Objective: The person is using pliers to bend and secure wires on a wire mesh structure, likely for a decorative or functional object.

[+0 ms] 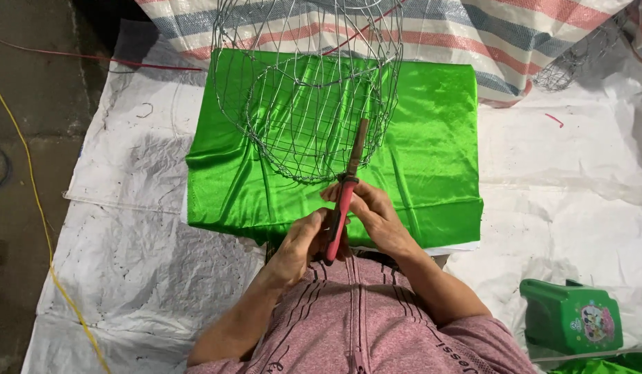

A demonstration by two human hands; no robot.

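The left hand (pixel 301 242) and right hand (pixel 373 215) are closed around red-handled pliers (pixel 343 201), whose tip is set against a wire frame (pixel 308 90) above green cloth (pixel 431 138).

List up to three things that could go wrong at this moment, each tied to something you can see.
1. The pliers, gripped by both the left hand and right hand, might slip off the thin wire frame and pinch a finger.
2. Wire ends could snag the shiny green cloth underneath.
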